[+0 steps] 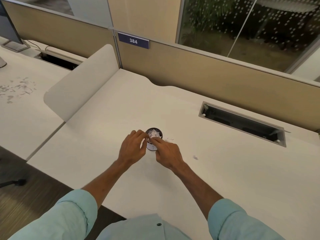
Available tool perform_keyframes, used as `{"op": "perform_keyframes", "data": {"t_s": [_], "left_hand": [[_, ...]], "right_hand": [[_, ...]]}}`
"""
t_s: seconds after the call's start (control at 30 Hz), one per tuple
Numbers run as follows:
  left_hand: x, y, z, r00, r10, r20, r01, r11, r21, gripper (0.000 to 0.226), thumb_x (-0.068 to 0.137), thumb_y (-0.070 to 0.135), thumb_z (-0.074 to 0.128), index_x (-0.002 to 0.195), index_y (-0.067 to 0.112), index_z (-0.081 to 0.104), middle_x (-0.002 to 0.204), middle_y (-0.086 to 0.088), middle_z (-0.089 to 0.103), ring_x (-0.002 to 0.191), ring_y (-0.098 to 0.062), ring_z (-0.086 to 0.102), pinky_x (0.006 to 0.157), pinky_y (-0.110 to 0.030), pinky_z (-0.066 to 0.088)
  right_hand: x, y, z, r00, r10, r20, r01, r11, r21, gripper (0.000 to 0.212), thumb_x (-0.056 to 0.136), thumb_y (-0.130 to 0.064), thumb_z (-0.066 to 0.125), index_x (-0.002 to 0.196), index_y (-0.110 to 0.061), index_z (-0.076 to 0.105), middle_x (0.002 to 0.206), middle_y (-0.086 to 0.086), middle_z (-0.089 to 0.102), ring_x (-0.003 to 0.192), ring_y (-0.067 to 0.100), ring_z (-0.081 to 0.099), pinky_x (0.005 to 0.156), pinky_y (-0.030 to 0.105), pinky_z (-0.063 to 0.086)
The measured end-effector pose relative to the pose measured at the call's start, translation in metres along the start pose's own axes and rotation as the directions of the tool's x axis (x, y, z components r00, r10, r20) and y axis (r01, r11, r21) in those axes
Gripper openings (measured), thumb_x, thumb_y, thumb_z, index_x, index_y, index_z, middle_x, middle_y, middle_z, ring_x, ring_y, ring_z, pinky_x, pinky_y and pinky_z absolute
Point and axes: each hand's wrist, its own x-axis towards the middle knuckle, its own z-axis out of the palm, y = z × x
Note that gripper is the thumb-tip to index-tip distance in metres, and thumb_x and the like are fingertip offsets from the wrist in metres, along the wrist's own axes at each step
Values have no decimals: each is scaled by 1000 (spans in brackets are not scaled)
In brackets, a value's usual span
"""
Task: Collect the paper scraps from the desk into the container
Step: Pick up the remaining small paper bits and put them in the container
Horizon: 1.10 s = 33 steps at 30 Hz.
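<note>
Head view, container (154, 139) upright (scraps (154, 134) inside)

The container (154, 138) stands on the tabletop (225, 170) near the middle of the frame, with paper scraps (154, 133) inside it. The left hand (132, 147) sits at its left, the right hand (167, 151) at its lower right. A loose scrap (195, 157) lies to the right, a cable slot (242, 123) farther right. More scraps (17, 89) lie on the neighbouring desk (26, 118) at the left edge, beyond a divider (81, 84).
</note>
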Motion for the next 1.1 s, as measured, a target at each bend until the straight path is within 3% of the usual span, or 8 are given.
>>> {"op": "perform_keyframes", "data": {"t_s": [0.07,0.27,0.37,0.53,0.67,0.77,0.93,1.1], "left_hand": [[-3,-2,0,994,84,74,-88,994,58,21,106,21,58,122,25,72,117,11,71,102,-20,66,77,-34,58],[-2,1,-3,960,103,261,-137,984,113,45,112,30,42,155,35,49,144,17,66,103,-21,76,72,-38,61],[2,-1,-3,951,98,293,-137,983,118,47,113,30,37,159,35,43,147,16,65,104,-23,77,74,-38,61],[8,-2,-2,969,90,231,-115,989,98,48,110,24,42,156,35,48,143,14,69,98,-28,78,69,-38,59],[11,0,-5,988,85,128,-94,993,70,44,107,26,32,144,35,54,128,15,69,78,-25,73,55,-37,53],[14,7,-4,995,98,16,-99,992,72,40,105,21,37,137,32,58,113,13,58,79,-17,62,52,-29,44],[12,19,14,941,339,1,-338,938,77,41,104,14,48,141,25,58,138,6,56,116,-21,60,88,-34,47],[4,34,37,869,483,109,-491,869,59,43,103,12,53,145,23,58,148,3,55,139,-23,54,112,-38,45]], "right_hand": [[4,-2,2,998,20,67,-21,1000,2,61,91,-8,50,146,-33,53,142,-14,63,101,29,73,71,35,55],[17,-3,3,982,88,170,-90,996,4,56,92,-7,54,144,-28,57,140,-6,66,107,33,72,79,38,55],[22,-1,3,976,107,188,-112,994,17,54,91,-7,53,139,-32,60,135,-6,70,108,32,72,82,39,57],[17,10,2,976,212,-48,-200,961,191,48,87,-8,52,122,-33,74,120,-8,79,105,25,75,82,38,61],[13,33,-6,820,538,-196,-363,753,549,40,88,-1,51,102,-24,81,102,-10,83,88,18,79,87,35,61],[9,57,-11,725,674,-145,-499,658,564,37,93,-1,49,103,-21,78,101,-7,82,92,20,77,88,37,60],[-5,77,2,844,522,123,-531,781,331,50,99,0,48,146,-14,60,150,3,62,138,24,59,116,38,46],[-1,77,18,945,173,277,-210,971,112,64,107,-5,41,167,-17,24,176,-2,17,164,15,18,134,37,16]]}}
